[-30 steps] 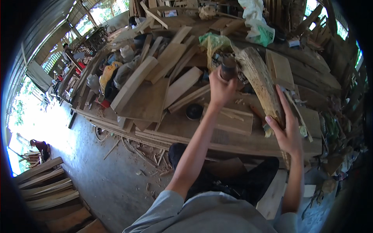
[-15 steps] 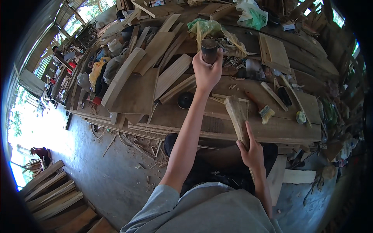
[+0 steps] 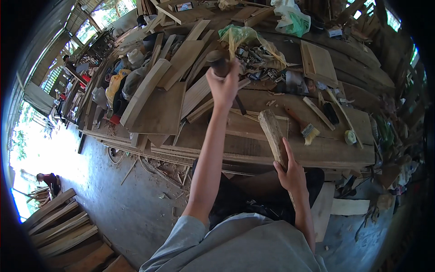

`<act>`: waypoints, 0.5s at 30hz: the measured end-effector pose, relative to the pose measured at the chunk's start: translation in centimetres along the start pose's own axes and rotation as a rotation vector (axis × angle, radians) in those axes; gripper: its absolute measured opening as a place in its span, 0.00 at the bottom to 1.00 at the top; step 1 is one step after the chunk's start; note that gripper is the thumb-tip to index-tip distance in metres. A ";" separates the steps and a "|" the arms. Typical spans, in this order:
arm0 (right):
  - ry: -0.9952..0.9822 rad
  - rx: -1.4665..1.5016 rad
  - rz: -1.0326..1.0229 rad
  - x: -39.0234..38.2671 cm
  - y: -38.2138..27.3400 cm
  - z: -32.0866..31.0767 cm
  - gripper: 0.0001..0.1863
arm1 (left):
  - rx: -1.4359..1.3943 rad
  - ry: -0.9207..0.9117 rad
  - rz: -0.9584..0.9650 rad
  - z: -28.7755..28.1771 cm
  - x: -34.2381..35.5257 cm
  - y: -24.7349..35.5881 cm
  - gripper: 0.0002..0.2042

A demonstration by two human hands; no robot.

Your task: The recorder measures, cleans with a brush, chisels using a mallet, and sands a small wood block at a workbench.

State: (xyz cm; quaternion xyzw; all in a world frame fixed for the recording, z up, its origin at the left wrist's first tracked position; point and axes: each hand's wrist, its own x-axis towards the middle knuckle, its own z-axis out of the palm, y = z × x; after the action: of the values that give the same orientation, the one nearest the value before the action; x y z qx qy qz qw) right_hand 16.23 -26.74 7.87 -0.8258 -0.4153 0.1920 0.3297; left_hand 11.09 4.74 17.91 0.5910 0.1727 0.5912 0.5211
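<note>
1. Displaced since the earlier frame: left hand (image 3: 224,86) and dark-handled tool (image 3: 216,62), both carried farther left over the tabletop (image 3: 326,153), with the round end now leaning left; wood piece (image 3: 273,135) and right hand (image 3: 292,177) shifted only slightly.
2. Left hand: narrow grip, wrapped around the dark-handled tool, with the blunt round end projecting above the fist. Below and right of the fist, a thin dark strip (image 3: 241,106); cannot tell whether part of the same tool.
3. Right hand: closed around the lower half of the wood piece, thumb on the left side, index finger stretched along the right side.
4. Wood piece: long, rough-surfaced, slanting across the near edge of the tabletop, upper end over the surface, lower end reaching past the edge toward the lap; well apart from the dark-handled tool.
5. Toward the right near corner of the tabletop: brush (image 3: 303,126) with pale bristles, near the wood piece; pale wooden strip (image 3: 319,113) and black object (image 3: 330,113) side by side; small round roll (image 3: 350,137) closest to the corner.
6. Toward the far edge: yellow-green plastic bag (image 3: 233,36) beside heaped metal pieces (image 3: 260,61).
7. Along the left part: overlapping boards (image 3: 145,93).
</note>
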 end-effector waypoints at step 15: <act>-0.008 0.070 0.000 -0.1 1.1 0.6 0.45 | -0.403 0.477 -0.308 -11.7 3.4 -5.2 0.13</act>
State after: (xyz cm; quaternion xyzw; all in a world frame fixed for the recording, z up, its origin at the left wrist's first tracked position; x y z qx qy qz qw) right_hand 16.43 -27.13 6.66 -0.8130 -0.4098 0.2097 0.3566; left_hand 3.83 14.45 12.57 0.2885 0.2565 0.6494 0.6551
